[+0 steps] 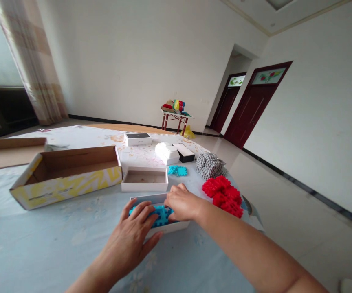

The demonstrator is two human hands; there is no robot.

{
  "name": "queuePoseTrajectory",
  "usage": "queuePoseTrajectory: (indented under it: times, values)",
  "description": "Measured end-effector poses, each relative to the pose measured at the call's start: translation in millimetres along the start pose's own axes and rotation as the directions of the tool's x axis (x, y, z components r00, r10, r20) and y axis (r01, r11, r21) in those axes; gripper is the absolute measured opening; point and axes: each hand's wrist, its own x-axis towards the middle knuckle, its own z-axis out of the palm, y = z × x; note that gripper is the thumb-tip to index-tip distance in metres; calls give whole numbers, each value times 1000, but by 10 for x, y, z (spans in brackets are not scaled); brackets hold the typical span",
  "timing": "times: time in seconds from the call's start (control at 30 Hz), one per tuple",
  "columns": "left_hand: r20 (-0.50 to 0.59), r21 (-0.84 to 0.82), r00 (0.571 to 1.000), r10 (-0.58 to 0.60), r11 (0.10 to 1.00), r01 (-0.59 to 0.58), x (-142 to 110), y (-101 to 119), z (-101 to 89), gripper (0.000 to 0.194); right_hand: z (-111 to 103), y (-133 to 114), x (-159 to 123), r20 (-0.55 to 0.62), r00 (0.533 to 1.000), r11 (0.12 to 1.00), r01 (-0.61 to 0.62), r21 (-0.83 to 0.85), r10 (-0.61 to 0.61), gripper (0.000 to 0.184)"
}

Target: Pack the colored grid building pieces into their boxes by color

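Note:
Blue interlocking plastic pieces [162,215] lie inside a small white box [176,227] right in front of me. My left hand [131,234] rests over the box's left end, fingers spread on the pieces and thumb apart along the near side. At the right end, my right hand [182,203] reaches in with its fingers curled and pressed together against the blue pieces; its fingertips are partly hidden. Just behind the box are an open white box lid [144,188] and a small group of loose blue pieces [178,171].
A large open cardboard box [75,183] stands at left beside another brown box [11,152]. Grey pieces [209,166] and red pieces [223,195] are piled near the right table edge. White pieces [166,151], a black-edged box [184,152] and a phone box [137,139] sit farther back.

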Motion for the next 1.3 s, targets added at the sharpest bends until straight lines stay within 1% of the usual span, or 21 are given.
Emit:
queuePoseTrajectory:
  times: [0.07, 0.13, 0.17, 0.23, 0.27, 0.33, 0.37, 0.4, 0.43, 0.5, 0.57, 0.67, 0.8, 0.9, 0.97, 1.03, 1.07, 1.13, 1.2, 1.23, 1.3]
  values:
    - [4, -6, 1000, -1, 1000, 1, -3, 2, -2, 30, 14, 38, -21, 16, 1000, 995, -4, 99, 2, 33]
    - [15, -10, 1000, -1, 1000, 1, -7, -4, -6, 33, 8, 133, -71, 3, 1000, 960, -2, 281, 1, 44]
    - [21, -10, 1000, 0, 1000, 0, -8, -8, -13, 35, -2, 202, -98, -22, 1000, 920, 10, 393, -1, 49]
    - [32, -12, 999, 3, 1000, -3, -5, -20, -39, 39, -29, 374, -134, -109, 994, 792, 52, 609, 18, 52]
    - [40, -13, 999, 5, 1000, -5, -1, -26, -57, 41, -39, 474, -135, -161, 986, 716, 74, 695, 54, 50]
    - [57, -15, 998, 4, 1000, -3, 8, -40, -96, 42, -45, 684, -96, -246, 950, 593, 89, 800, 190, 39]
    - [63, -16, 998, 1, 1000, 0, 10, -47, -111, 42, -37, 788, -59, -269, 922, 554, 74, 829, 280, 34]
    - [62, -18, 998, -3, 1000, 4, 10, -54, -122, 42, -21, 886, -13, -277, 890, 537, 43, 842, 363, 29]
    - [59, -20, 998, -6, 1000, 7, 8, -61, -127, 42, 1, 975, 38, -277, 859, 539, 1, 842, 431, 26]
    - [47, -31, 999, 1, 1000, 1, -1, -68, -121, 44, 65, 1124, 146, -269, 817, 577, -94, 811, 511, 25]
    - [34, -50, 999, 25, 998, -23, -8, -63, -108, 45, 148, 1235, 254, -261, 800, 624, -172, 763, 540, 25]
    - [-3, -86, 1000, 24, 996, -24, 2, -21, -101, 38, 287, 1358, 410, -245, 793, 677, -263, 687, 557, 28]
    - [-69, -123, 997, -46, 992, 37, 43, 77, -122, 24, 445, 1494, 624, -183, 804, 736, -392, 553, 566, 47]
    - [-114, -129, 991, -74, 990, 59, 58, 119, -143, 23, 515, 1577, 784, -106, 828, 763, -448, 467, 551, 63]
    - [-128, -116, 989, -69, 992, 55, 48, 94, -158, 26, 541, 1621, 875, -57, 843, 778, -465, 423, 535, 71]
    - [-151, -113, 984, -89, 991, 73, 21, 15, -166, 29, 559, 1660, 937, -10, 858, 792, -470, 391, 514, 71]
    - [-167, -121, 979, -112, 988, 93, 1, -44, -163, 30, 565, 1677, 953, 14, 865, 798, -469, 379, 502, 66]
    - [-215, -162, 958, -191, 974, 158, -50, -189, -141, 31, 571, 1708, 956, 57, 874, 807, -469, 359, 483, 47]
    - [-268, -221, 916, -298, 945, 243, -109, -343, -95, 33, 569, 1727, 922, 85, 873, 810, -479, 338, 480, 30]
    - [-290, -254, 888, -357, 923, 288, -138, -413, -66, 34, 565, 1730, 895, 92, 870, 810, -486, 329, 484, 28]
    - [-317, -332, 817, -482, 863, 381, -189, -525, -4, 37, 551, 1722, 830, 95, 867, 810, -492, 319, 489, 31]
